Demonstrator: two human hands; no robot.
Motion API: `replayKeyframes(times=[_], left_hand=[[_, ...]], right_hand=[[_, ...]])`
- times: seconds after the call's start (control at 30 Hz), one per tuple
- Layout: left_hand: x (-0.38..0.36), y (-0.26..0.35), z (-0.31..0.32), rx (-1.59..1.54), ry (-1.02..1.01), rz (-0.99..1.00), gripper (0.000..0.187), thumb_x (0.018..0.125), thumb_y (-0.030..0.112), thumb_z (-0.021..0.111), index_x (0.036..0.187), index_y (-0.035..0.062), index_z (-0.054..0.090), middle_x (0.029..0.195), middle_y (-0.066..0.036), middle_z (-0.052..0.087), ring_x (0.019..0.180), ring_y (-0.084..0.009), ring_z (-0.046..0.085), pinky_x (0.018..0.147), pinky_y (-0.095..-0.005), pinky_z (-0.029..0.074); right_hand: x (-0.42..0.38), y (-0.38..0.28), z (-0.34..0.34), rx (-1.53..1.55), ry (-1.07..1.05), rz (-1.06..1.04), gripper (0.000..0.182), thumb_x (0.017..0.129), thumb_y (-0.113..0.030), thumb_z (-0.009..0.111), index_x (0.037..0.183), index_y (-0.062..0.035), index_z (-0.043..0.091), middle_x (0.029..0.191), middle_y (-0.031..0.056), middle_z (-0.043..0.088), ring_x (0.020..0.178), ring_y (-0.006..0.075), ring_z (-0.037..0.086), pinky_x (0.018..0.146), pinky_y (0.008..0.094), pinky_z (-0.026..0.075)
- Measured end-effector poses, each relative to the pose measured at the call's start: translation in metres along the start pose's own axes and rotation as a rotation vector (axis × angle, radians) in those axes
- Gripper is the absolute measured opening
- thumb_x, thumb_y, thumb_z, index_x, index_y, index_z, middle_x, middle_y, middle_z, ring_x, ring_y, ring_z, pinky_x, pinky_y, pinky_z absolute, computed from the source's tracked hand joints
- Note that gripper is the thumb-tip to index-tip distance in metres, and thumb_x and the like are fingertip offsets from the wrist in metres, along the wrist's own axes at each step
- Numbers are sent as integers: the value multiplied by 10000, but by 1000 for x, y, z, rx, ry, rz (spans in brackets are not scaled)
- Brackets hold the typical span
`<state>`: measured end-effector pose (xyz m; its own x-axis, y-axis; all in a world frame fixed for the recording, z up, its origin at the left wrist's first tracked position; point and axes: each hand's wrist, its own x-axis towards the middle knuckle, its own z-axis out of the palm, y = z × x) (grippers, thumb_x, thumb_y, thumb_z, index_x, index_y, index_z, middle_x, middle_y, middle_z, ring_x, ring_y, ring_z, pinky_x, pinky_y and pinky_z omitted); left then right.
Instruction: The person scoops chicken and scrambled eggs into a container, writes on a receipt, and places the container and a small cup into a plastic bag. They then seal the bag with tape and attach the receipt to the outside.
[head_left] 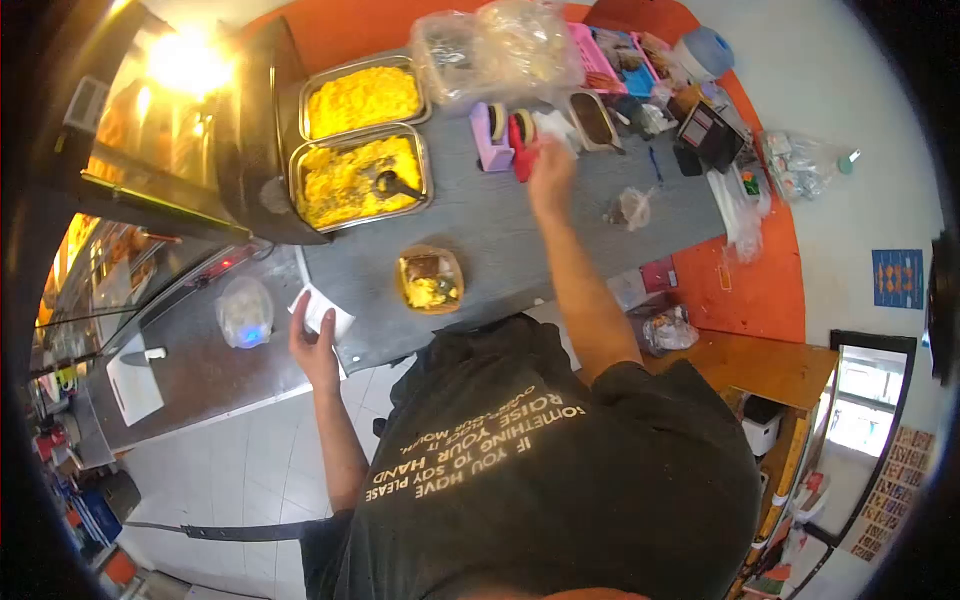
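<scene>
In the head view my left hand (314, 352) is at the counter's front edge, thumb and fingers spread apart over a folded white paper (328, 314). My right hand (550, 172) reaches to the back of the counter, its fingers blurred. It overlaps a white tissue-like piece (556, 126) and is right beside a red tape dispenser (521, 160). A purple tape dispenser (492, 150) stands just left of the red one. Between my arms sits an open brown paper food box (452, 300) with yellow rice and a dark brown topping.
Two metal trays of yellow rice (362, 100) stand at the back left, the nearer holding a black ladle (395, 186). Clear plastic bags (500, 55) lie behind. A brown-filled container (594, 122) is at right. Left are a bagged item (244, 312) and a knife (145, 355) on a white board.
</scene>
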<state>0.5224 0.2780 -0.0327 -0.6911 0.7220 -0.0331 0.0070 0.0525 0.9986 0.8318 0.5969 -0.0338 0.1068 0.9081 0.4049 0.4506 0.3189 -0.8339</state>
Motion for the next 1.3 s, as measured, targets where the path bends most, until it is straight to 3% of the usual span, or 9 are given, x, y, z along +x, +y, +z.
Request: replayKeyframes(times=[0.07, 0.27, 0.3, 0.4, 0.57, 0.83, 0.93, 1.1, 1.3], left_hand=[[-6, 37, 41, 89, -103, -33, 459, 848, 35, 696, 1290, 20, 574, 1210, -83, 619, 836, -65, 588, 659, -197, 463], [-54, 4, 246, -48, -582, 100, 578, 794, 19, 758, 1326, 80, 540, 1239, -94, 573, 1092, -170, 575, 911, -292, 490], [-66, 22, 285, -93, -692, -232, 702, 729, 28, 801, 1360, 66, 496, 1257, -104, 563, 1170, -215, 546, 994, -357, 451], [-86, -116, 375, 293, -878, 192, 716, 703, 87, 784, 1355, 42, 494, 1261, -212, 565, 1154, -386, 555, 1001, -399, 438], [-94, -160, 415, 367, -590, -124, 601, 771, 179, 740, 1328, 84, 532, 1253, -185, 577, 1090, -351, 595, 909, -432, 487], [-88, -119, 376, 982, -339, 188, 502, 776, 400, 749, 1249, 270, 641, 1417, -87, 416, 1152, -344, 510, 875, -474, 464], [-85, -125, 366, 1130, -305, 318, 585, 741, 608, 695, 1269, 367, 624, 1470, -80, 360, 1384, -358, 233, 1069, -612, 165], [-83, -134, 357, 1131, -233, 329, 626, 733, 659, 662, 1297, 396, 591, 1505, -51, 342, 1422, -341, 204, 1094, -609, 150], [-82, -133, 355, 1174, -303, 321, 741, 674, 753, 642, 1329, 418, 554, 1524, -30, 341, 1429, -296, 229, 1097, -612, 81]], right_hand=[[44, 18, -70, -161, 287, -257, 309, 942, -172, 593, 1193, -9, 515, 1170, 117, 536, 941, 205, 560, 851, 319, 438], [149, 238, -249, -94, 135, 348, 309, 865, -255, 679, 1047, -5, 667, 923, 97, 686, 812, 174, 639, 701, 335, 502], [157, 269, -263, -166, -32, 485, 331, 850, -300, 691, 1006, -8, 687, 918, 98, 693, 828, 168, 644, 695, 335, 505], [148, 320, -273, -367, -220, 624, 329, 850, -326, 701, 1040, -57, 696, 880, 76, 702, 752, 204, 670, 650, 314, 512], [159, 399, -268, -765, -213, 317, 422, 831, -349, 701, 1028, 25, 687, 1015, 228, 688, 976, 354, 656, 817, 407, 504], [202, 378, -255, -642, -582, 595, 280, 814, -243, 719, 775, 32, 681, 662, 148, 675, 626, 251, 684, 569, 360, 534], [201, 326, -258, -60, -331, 481, 173, 825, -169, 701, 758, -45, 602, 653, 66, 609, 536, 178, 628, 473, 303, 501], [121, 181, -236, 740, -197, 418, 49, 883, -54, 576, 861, -64, 534, 704, 81, 579, 556, 165, 593, 541, 301, 529], [-53, 148, -124, 282, -806, 74, 171, 951, -138, 579, 841, -7, 581, 727, 109, 634, 581, 195, 625, 530, 319, 478]])
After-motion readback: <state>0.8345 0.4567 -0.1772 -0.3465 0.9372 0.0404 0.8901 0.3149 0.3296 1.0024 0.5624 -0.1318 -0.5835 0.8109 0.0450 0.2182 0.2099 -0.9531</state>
